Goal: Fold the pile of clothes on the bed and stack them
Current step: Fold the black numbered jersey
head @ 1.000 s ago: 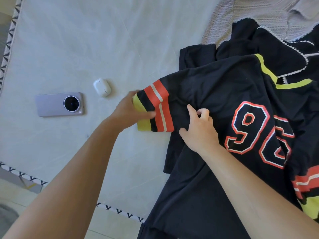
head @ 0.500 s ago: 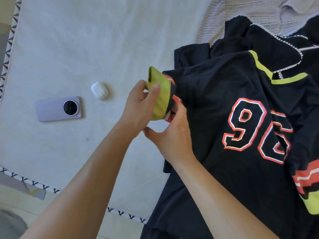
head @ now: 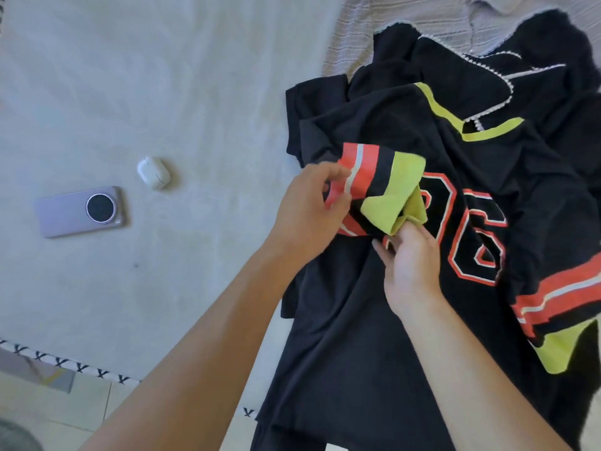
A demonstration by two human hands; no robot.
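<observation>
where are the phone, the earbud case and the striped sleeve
phone [head: 79, 211], head view, middle of its back
earbud case [head: 153, 173], head view, centre of its lid
striped sleeve [head: 377, 177], head view, black band beside the red stripes

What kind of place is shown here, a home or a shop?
Most likely a bedroom at home. Loose clothes, among them a black jersey, lie on a pale bed sheet with a patterned border, and a phone and a white earbud case rest on it.

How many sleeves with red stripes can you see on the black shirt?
2. One sleeve is folded over the shirt's front, held by the left hand and right hand. The other sleeve lies at the right edge.
</observation>
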